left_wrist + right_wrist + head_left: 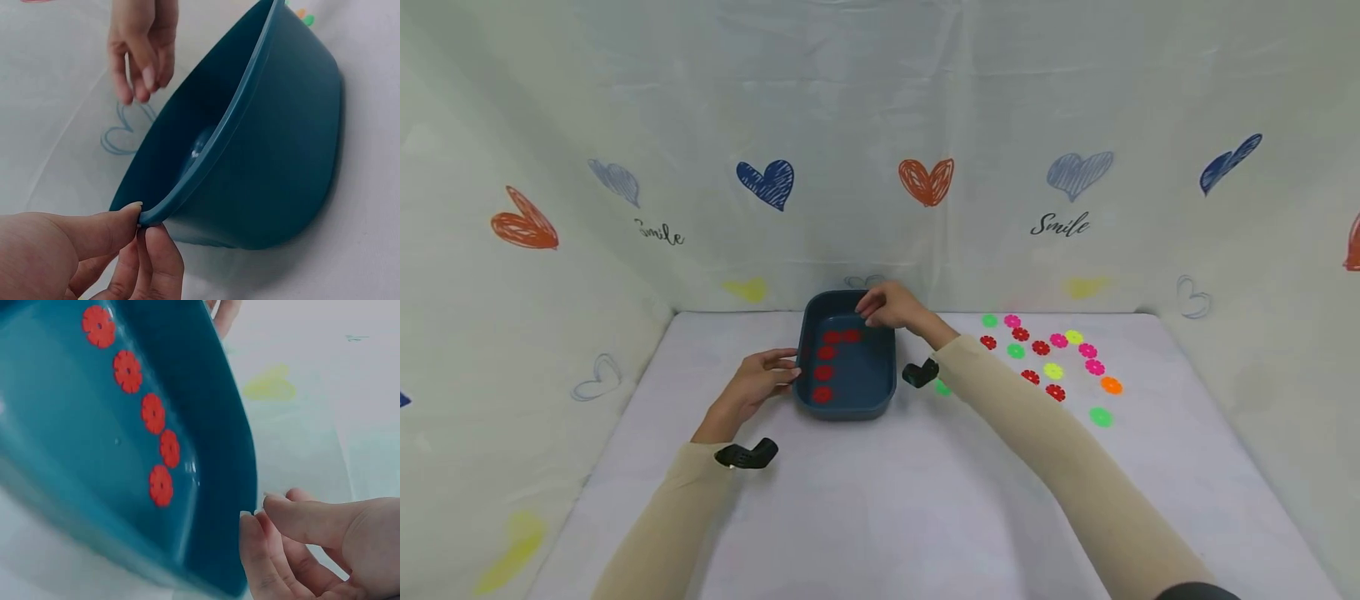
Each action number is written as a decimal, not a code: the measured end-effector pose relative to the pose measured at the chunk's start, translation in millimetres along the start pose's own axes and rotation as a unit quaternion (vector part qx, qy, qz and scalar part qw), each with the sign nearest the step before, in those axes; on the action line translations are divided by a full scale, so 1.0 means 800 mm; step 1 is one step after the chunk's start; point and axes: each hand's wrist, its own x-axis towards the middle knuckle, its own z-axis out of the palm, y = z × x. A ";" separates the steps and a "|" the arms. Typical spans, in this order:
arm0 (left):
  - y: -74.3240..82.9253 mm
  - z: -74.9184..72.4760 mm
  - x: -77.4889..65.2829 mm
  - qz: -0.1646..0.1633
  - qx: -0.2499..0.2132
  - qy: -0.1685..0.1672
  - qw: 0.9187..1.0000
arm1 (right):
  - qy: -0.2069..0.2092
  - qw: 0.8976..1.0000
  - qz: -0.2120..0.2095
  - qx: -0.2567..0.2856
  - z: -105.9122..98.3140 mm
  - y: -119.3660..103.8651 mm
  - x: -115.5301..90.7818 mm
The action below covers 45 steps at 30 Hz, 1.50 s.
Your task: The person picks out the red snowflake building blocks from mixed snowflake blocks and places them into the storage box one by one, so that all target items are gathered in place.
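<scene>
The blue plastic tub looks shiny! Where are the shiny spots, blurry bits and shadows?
Right wrist view: glints inside the rounded blue plastic tub; its lower-left rim blurred, the round red notched discs sharper. Left wrist view: a small glint inside, soft shadow on the white tabletop beside it. Head view: soft shadow beside the beige left sleeve.

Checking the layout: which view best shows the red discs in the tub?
Right wrist: all five red notched discs appear large, unobstructed. Head shows all five, smaller; left wrist shows none, the tub's wall blocking them.
</scene>
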 end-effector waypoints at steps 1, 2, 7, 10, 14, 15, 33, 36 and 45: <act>0.000 -0.001 0.000 -0.002 0.000 0.001 1.000 | -0.002 1.000 0.004 0.006 -0.003 0.002 -0.003; -0.001 -0.003 0.000 -0.002 0.001 0.002 1.000 | -0.004 1.000 0.009 0.011 -0.006 0.003 -0.005; -0.002 -0.009 0.001 -0.004 0.003 0.002 1.000 | -0.003 0.999 0.028 0.036 -0.020 0.010 -0.018; -0.003 -0.012 0.001 -0.004 0.006 0.001 1.000 | 0.005 0.999 0.031 0.043 -0.029 0.019 -0.025; -0.004 -0.015 0.002 -0.003 0.007 0.001 1.000 | 0.018 0.998 0.041 0.046 -0.041 0.035 -0.032; -0.004 -0.015 0.003 -0.002 0.007 0.001 1.000 | 0.022 0.998 0.044 0.049 -0.044 0.040 -0.035; 0.004 -0.009 0.000 -0.006 0.011 -0.005 1.000 | 0.080 0.990 0.116 0.023 -0.099 0.121 -0.088; 0.005 -0.007 0.000 -0.009 0.006 -0.005 1.000 | 0.089 0.988 0.125 0.010 -0.104 0.136 -0.096; 0.005 0.000 -0.002 -0.009 0.014 -0.010 1.000 | 0.111 0.983 0.142 0.006 -0.120 0.171 -0.117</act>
